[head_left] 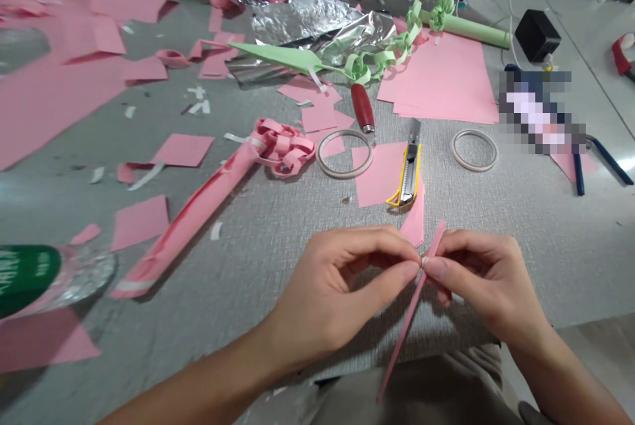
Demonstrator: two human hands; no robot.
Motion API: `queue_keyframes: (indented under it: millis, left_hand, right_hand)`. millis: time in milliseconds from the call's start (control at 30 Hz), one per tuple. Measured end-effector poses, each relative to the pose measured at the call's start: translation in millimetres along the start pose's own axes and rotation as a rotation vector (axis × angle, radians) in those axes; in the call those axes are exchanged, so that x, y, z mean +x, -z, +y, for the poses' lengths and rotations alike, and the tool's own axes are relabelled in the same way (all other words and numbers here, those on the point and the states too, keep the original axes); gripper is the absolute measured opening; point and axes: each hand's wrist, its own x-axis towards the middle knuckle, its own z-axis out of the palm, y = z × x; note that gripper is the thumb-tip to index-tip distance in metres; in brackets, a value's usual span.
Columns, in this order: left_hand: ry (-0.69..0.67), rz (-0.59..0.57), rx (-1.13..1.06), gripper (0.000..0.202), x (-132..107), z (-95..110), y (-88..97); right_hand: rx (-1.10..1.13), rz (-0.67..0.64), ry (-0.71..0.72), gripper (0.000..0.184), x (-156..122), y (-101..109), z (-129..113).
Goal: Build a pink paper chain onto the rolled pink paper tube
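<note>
My left hand (337,286) and my right hand (483,273) meet near the table's front edge, both pinching a thin rolled pink paper stick (407,319) that slants down toward my lap. A small bit of white tape shows between the fingertips. Just beyond lie a yellow utility knife (407,170) on a pink paper square (380,174), a tape ring (344,154) and a second tape ring (474,149). A long pink paper tube with curled strips at its end (208,203) lies to the left.
Pink paper scraps and sheets (441,78) cover the grey table (278,227). Crumpled foil (307,25), a green paper flower stem (466,27), a red-handled tool (363,108), a black adapter (536,35) and a plastic bottle (44,276) at the left edge lie around.
</note>
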Motion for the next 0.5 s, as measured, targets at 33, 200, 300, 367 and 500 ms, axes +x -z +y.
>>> queue_keyframes:
  millis: [33, 200, 300, 367, 500]
  left_hand:
    - [-0.005, -0.003, 0.005, 0.021, -0.4, -1.0, 0.2]
    - [-0.046, -0.007, 0.072, 0.019, -2.2, -5.6, 1.0]
    - [-0.066, -0.003, 0.101, 0.019, -2.0, -6.5, 0.7]
    - [-0.074, 0.001, 0.110, 0.018, -1.3, -6.7, 0.3]
    - [-0.086, 0.006, 0.115, 0.018, -0.7, -7.6, 0.2]
  right_hand:
    - [0.003, 0.000, -0.007, 0.020, 0.1, 0.0, -0.1]
    - [0.011, 0.000, -0.026, 0.021, 0.4, -0.2, -0.5]
    - [0.026, -0.001, -0.037, 0.020, 0.4, -0.7, -0.4]
    - [0.037, -0.005, -0.039, 0.019, 0.5, -0.9, -0.1]
    - [0.064, -0.018, -0.046, 0.017, 1.2, -0.6, 0.6]
